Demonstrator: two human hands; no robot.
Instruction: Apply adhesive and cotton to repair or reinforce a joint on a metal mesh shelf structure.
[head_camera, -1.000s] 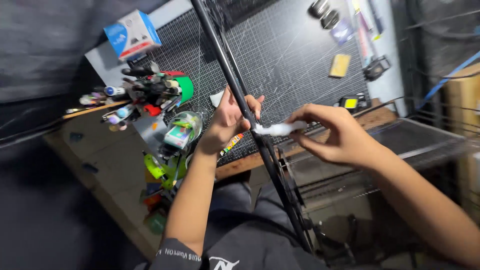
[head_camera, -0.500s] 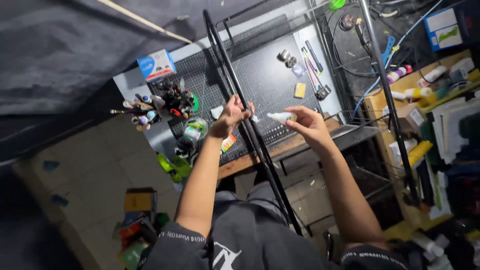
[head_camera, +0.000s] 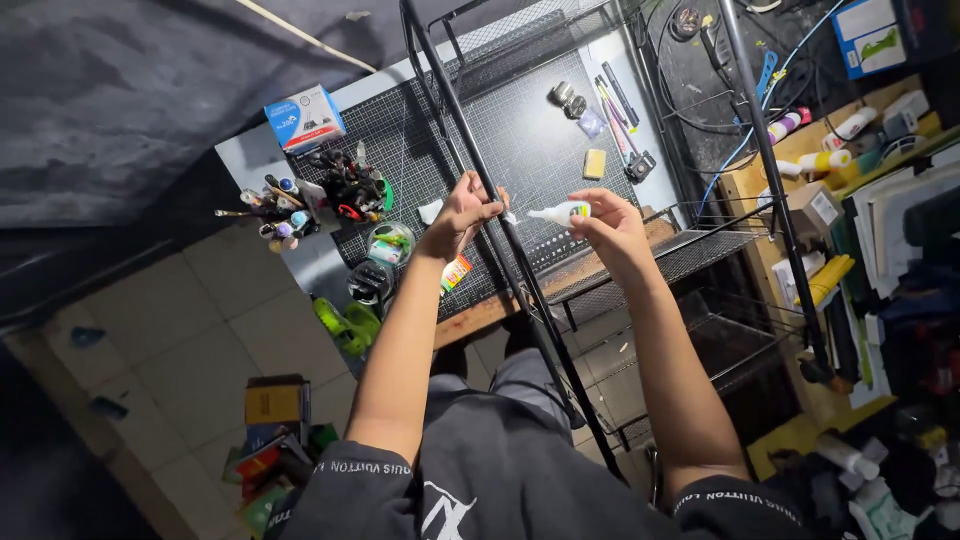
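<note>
Left hand (head_camera: 462, 213) fingers closed round black rack tube (head_camera: 500, 235), hiding joint; right hand (head_camera: 605, 228) grips white glue bottle (head_camera: 560, 212), nozzle pointing left at tube, long axis near-horizontal.

Box (head_camera: 305, 118) upper left on the table (head_camera: 520, 140), brush cluster (head_camera: 340, 190) below it, rack pole (head_camera: 500, 230) crossing centre, wire shelves (head_camera: 700, 250) right.

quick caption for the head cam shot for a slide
Left hand grips a black metal rack tube while the right hand points a small white glue bottle at it, above a cutting mat.
</note>
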